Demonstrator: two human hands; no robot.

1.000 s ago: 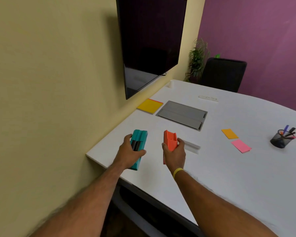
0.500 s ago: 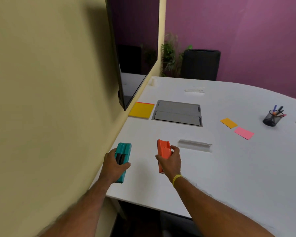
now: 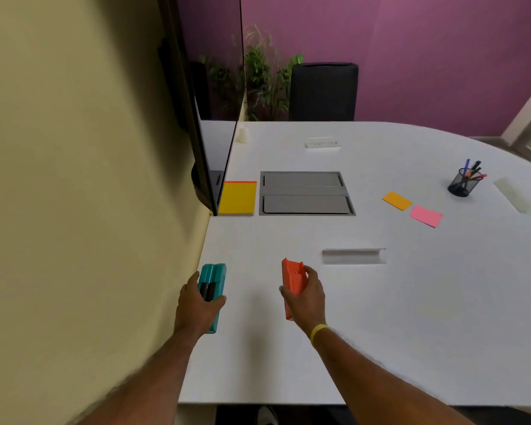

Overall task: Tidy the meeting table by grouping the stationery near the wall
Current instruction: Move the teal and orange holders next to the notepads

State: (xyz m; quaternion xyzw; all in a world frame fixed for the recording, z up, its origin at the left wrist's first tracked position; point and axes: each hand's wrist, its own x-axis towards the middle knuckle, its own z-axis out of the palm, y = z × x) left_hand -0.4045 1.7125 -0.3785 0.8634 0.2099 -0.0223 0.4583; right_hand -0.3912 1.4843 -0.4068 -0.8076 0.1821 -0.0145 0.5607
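- The left hand is curling its fingers and thumb round the near half of the teal plastic holder. The holder is lying lengthways just beside the yellow wall, low over the white table; whether it is touching the top cannot be told.
- The right hand is clasping the orange plastic holder by its long sides and keeping it on edge, well apart from the wall.
- Both holders are looking like rigid, light moulded plastic with smooth faces, so each is probably managing fine in one hand; gripping across the long sides seems safest.
- Two dark sticks, probably markers, are sitting in the teal holder's groove and may be loose, so it is calling for level carrying.
- The orange sticky note and pink sticky note are lying far out; being thin and floppy, they are likely needing lifting by an edge.
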